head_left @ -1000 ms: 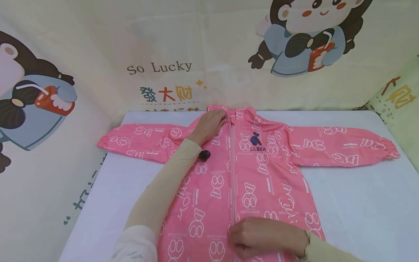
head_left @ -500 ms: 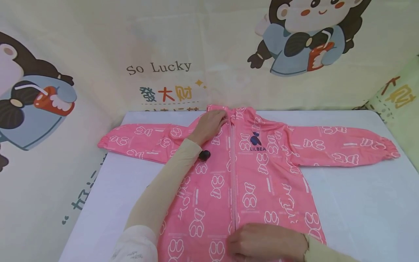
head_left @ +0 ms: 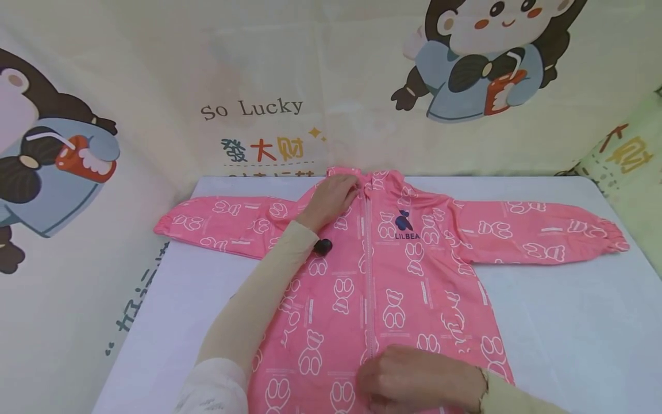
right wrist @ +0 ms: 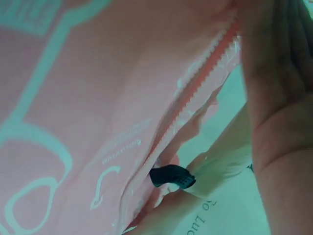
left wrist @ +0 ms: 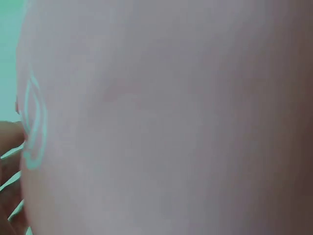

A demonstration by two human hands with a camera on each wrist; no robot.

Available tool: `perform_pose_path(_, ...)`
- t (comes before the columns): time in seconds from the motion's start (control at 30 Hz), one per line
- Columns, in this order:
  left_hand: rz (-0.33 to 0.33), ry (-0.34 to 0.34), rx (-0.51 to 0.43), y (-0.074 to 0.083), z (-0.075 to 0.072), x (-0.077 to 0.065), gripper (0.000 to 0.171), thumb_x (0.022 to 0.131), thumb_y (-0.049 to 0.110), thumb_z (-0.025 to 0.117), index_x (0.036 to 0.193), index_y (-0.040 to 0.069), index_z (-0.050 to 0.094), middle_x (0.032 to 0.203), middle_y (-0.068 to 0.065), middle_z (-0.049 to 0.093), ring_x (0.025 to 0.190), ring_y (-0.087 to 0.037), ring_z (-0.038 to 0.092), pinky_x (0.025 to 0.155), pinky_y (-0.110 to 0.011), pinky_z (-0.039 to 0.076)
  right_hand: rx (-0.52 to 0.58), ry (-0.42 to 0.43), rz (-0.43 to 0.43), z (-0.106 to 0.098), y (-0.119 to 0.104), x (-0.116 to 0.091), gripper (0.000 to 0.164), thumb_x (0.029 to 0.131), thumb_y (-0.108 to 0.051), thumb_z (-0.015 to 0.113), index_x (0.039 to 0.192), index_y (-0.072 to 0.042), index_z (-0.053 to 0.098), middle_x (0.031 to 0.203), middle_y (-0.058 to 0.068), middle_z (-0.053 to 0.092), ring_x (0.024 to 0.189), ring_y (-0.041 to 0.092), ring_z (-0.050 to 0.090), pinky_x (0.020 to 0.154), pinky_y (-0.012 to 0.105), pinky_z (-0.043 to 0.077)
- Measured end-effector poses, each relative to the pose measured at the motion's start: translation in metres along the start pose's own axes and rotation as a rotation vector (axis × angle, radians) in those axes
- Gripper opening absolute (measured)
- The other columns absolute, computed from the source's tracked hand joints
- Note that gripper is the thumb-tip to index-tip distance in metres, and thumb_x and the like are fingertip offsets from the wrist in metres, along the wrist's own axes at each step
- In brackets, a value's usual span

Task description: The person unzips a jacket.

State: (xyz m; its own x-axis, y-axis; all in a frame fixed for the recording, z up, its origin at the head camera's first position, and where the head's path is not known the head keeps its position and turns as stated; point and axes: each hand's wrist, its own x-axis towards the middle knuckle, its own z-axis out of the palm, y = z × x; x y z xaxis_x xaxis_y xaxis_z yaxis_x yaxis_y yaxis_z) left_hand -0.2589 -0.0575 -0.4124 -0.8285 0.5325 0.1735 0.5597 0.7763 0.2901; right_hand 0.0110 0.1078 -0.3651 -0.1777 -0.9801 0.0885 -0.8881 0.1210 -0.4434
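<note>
A pink child's jacket with white bear outlines lies face up, sleeves spread. My left hand grips it at the collar, beside the top of the front zipper. Lower on that zipper, my right hand has its fingers curled at the front edge; its fingertips are hidden beneath it. In the right wrist view, toothed zipper edges run up toward my right palm. Blurred pink cloth fills most of the left wrist view, with some fingers at its left edge.
The jacket rests on a white table. Behind it hangs a cream printed cloth, and similar cloth covers the left and right sides. A small black wrist device sits by my left cuff, over the jacket's chest.
My right hand has slid slightly down along the zipper, then a little back up and to the left. My left hand stays at the collar, and the jacket lies as before.
</note>
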Motion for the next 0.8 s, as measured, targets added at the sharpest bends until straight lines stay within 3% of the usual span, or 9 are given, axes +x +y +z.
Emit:
perform_pose_path(0.07, 0.016, 0.01, -0.001, 0.001, 0.0, -0.001, 0.021, 0.093, 0.028, 0.054, 0.111, 0.016, 0.056, 0.11, 0.002, 0.059, 0.107, -0.016, 0.051, 0.097, -0.03, 0.037, -0.06, 0.058, 0.032, 0.027, 0.012, -0.012, 0.006, 0.085, -0.023, 0.061, 0.091, -0.022, 0.062, 0.081, -0.017, 0.055, 0.072, -0.006, 0.047, 0.068, 0.008, 0.04)
perform_pose_path(0.13, 0.029, 0.019, 0.004, 0.002, 0.0, -0.003, 0.022, 0.093, 0.027, 0.054, 0.111, 0.016, 0.056, 0.111, 0.002, 0.059, 0.108, -0.016, 0.05, 0.098, -0.03, 0.036, -0.082, 0.097, 0.045, 0.039, 0.023, -0.015, 0.012, 0.084, -0.026, 0.063, 0.096, -0.023, 0.062, 0.086, -0.017, 0.057, 0.076, -0.004, 0.049, 0.068, 0.01, 0.041)
perform_pose_path(0.33, 0.016, 0.042, -0.003, 0.006, -0.005, -0.014, 0.022, 0.093, 0.025, 0.053, 0.113, 0.016, 0.057, 0.116, 0.001, 0.058, 0.114, -0.016, 0.048, 0.101, -0.031, 0.034, -0.147, 0.205, 0.105, 0.028, 0.036, -0.013, 0.018, 0.076, -0.022, 0.068, 0.093, -0.022, 0.062, 0.083, -0.016, 0.055, 0.073, -0.003, 0.048, 0.064, 0.011, 0.042)
perform_pose_path(0.5, 0.006, 0.082, 0.0, 0.007, -0.009, -0.027, 0.021, 0.091, 0.024, 0.056, 0.11, 0.015, 0.058, 0.117, 0.0, 0.058, 0.115, -0.017, 0.048, 0.101, -0.032, 0.034, -0.246, 0.232, 0.151, 0.02, 0.046, -0.017, 0.02, 0.076, -0.023, 0.068, 0.095, -0.02, 0.063, 0.088, -0.013, 0.057, 0.081, 0.002, 0.054, 0.069, 0.021, 0.048)
perform_pose_path(0.8, 0.009, 0.142, -0.006, 0.01, -0.016, -0.051, 0.023, 0.09, 0.023, 0.058, 0.111, 0.014, 0.058, 0.116, -0.001, 0.059, 0.113, -0.018, 0.05, 0.1, -0.033, 0.035, -0.298, 0.279, 0.178, 0.007, 0.058, -0.02, 0.021, 0.076, -0.024, 0.069, 0.096, -0.018, 0.063, 0.089, -0.011, 0.057, 0.081, 0.005, 0.054, 0.069, 0.024, 0.049)
